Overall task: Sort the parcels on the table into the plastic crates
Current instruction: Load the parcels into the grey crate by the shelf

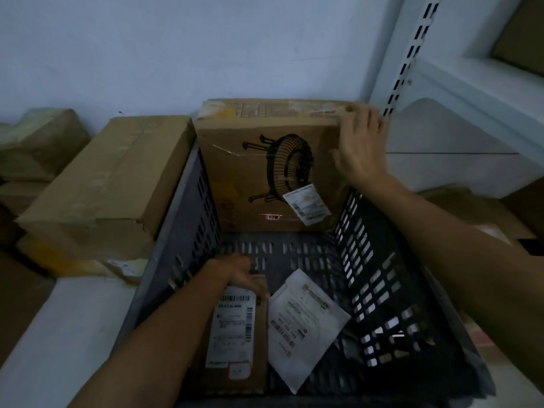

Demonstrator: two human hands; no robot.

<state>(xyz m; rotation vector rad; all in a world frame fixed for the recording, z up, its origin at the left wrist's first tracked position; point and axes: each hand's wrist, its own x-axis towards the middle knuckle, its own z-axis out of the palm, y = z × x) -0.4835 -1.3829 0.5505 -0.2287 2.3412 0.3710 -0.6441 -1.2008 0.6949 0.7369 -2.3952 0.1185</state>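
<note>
**Step in hand (judged):** seating two parcels in the crate [368,275].

**Right hand [360,142]:** The fingers lie close together and hook over the top right corner of the fan-printed box [259,160], with the thumb set on its front face. The palm faces the box. The wrist is straight and the forearm reaches in over the crate's right wall.

**Left hand [241,275]:** The fingers are bent down over the far end of the small brown parcel [235,343]. The fingertips are partly hidden, so the depth of the hold cannot be told. The forearm enters over the near left corner.

**Location of goods:** The fan-printed box stands upright against the crate's far wall and rises above the rim. The small brown parcel lies flat, label up, along the left wall on the crate floor. The white mailer [306,322] lies just beside it, slightly skewed.

**Recommendation:**
- Keep the tall box pressed back against the far wall until it stands without support; if released early it may tip forward onto the flat parcels.
- Slide the small brown parcel tight into the near left corner, label up, to leave floor space.

**Surroundings:** Stacked cartons [112,178] stand outside the left wall.
</note>
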